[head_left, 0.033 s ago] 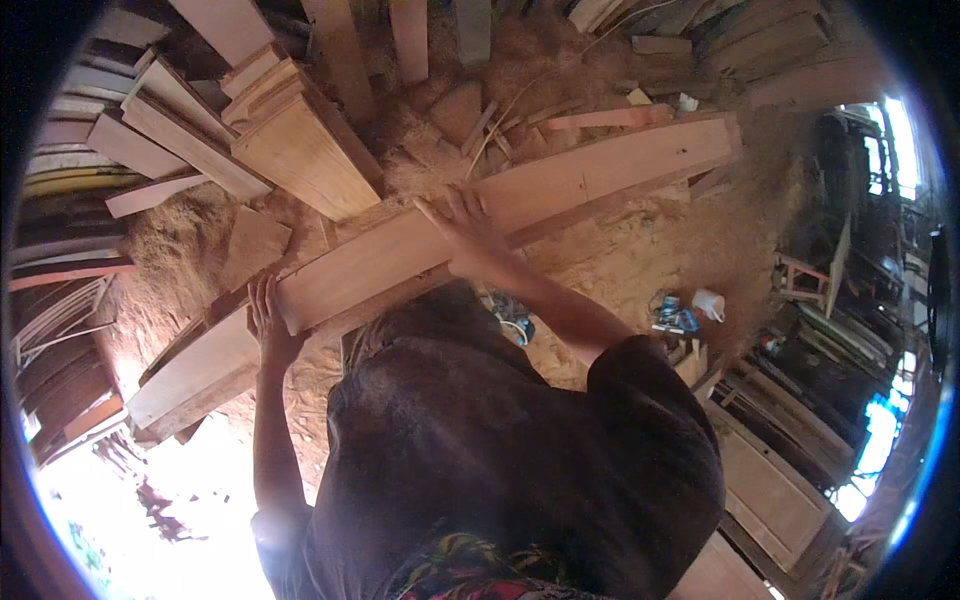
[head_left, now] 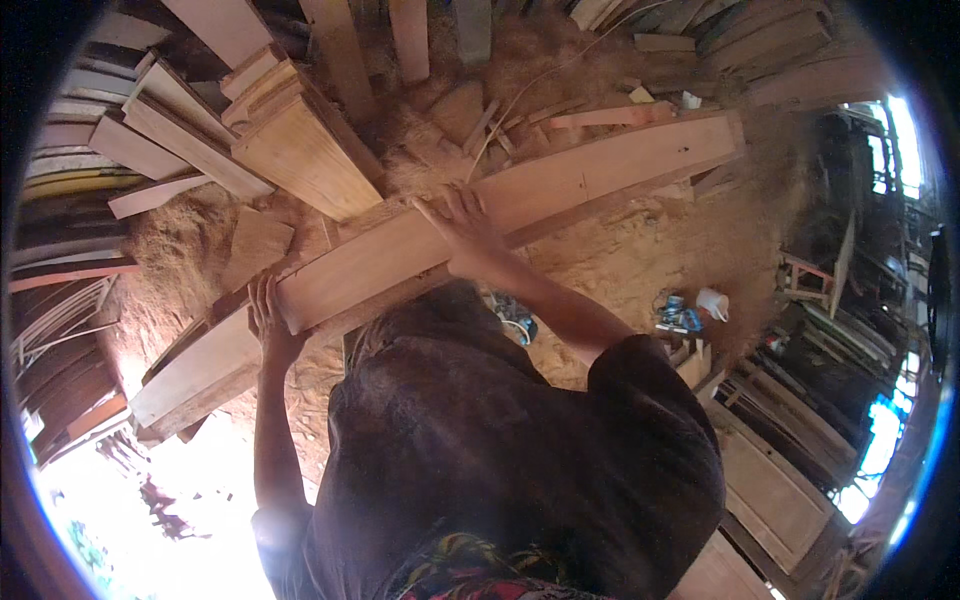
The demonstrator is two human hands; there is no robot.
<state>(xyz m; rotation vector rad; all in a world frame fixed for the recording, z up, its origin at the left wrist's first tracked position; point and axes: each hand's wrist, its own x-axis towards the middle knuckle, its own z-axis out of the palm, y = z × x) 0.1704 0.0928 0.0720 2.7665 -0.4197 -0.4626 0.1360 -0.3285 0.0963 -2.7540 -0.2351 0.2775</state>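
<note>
A long, pale wooden plank [head_left: 360, 262] runs slantwise in front of me, from lower left to upper right. My left hand [head_left: 274, 325] grips it left of the middle, its fingers bent over the plank and the thumb against the surface. Farther right, my right hand [head_left: 468, 238] holds the same plank, with its fingers reaching to the far edge and one digit stretched out to the left. Dark marks dot the plank's right part. The underside of the plank and what bears it are mostly hidden.
Beyond the plank, a stack of boards [head_left: 305, 150] leans toward me amid sawdust [head_left: 175, 250]. Blue items [head_left: 678, 315] and a white cup-like container [head_left: 712, 304] lie on the sandy ground at right. A panelled wooden board [head_left: 770, 480] stands at lower right.
</note>
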